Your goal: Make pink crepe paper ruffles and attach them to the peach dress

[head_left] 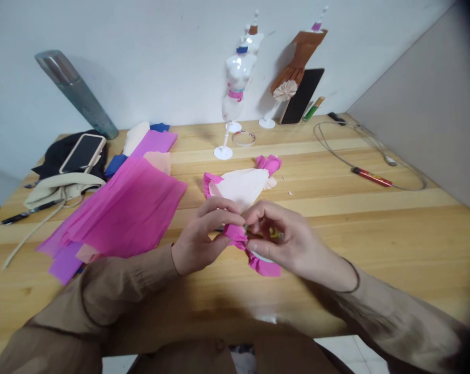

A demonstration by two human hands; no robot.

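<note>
My left hand (205, 234) is closed in a pinch on a ruffled strip of pink crepe paper (237, 234). Meeting it at the fingertips, my right hand (285, 239) pinches the same strip, whose loose ruffled end (266, 266) hangs below. Part of something yellow (274, 232) shows behind the right fingers; its kind is hidden. Just beyond the hands lies a white, fan-shaped paper piece (240, 186) with a pink edge on its left. A crumpled pink paper piece (269, 163) rests at its upper right.
Pink and purple crepe sheets (133, 208) cover the table's left side, near a phone (82, 153) and a pen (28, 213). Small white mannequins (238, 78) stand at the back, one in a brown dress (299, 59). A spray can (77, 93) leans left; a cable (414, 189) loops right.
</note>
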